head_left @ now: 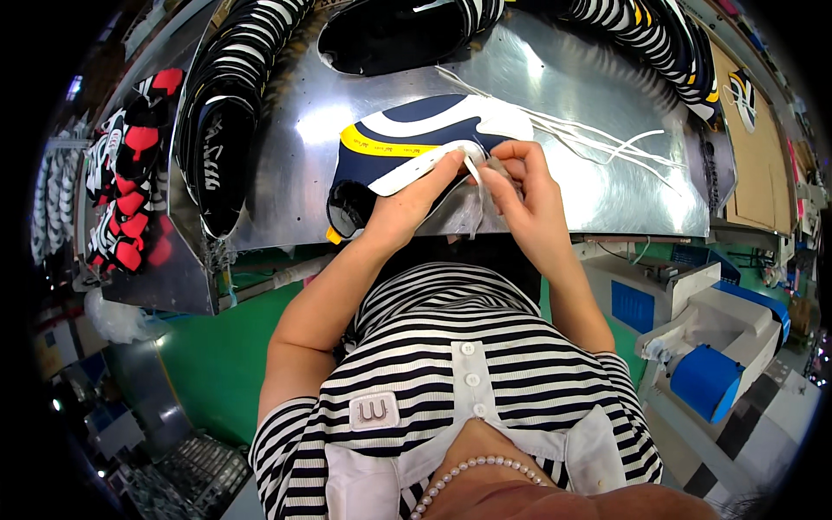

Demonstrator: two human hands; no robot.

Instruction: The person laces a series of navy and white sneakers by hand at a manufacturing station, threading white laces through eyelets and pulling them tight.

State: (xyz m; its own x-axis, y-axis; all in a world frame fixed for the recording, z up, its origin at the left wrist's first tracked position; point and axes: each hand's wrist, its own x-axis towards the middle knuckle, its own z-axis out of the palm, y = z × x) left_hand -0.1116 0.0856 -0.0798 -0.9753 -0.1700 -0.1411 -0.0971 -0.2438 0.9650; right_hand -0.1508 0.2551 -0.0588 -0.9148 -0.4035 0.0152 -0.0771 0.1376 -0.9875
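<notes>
One white-bead necklace (472,464) is nearest. Left hand (409,201) grips one navy-white-yellow shoe upper (403,139) on shiny metal bench (290,186); right hand (533,195) pinches white lace (474,171). Two curved striped-upper rows (236,69) flank it.

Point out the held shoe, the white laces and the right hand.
Held shoe (451,130): head view, on its navy side.
White laces (568,126): head view, on the strands lying across the metal table (303,191).
Right hand (530,189): head view, on its middle.
</notes>
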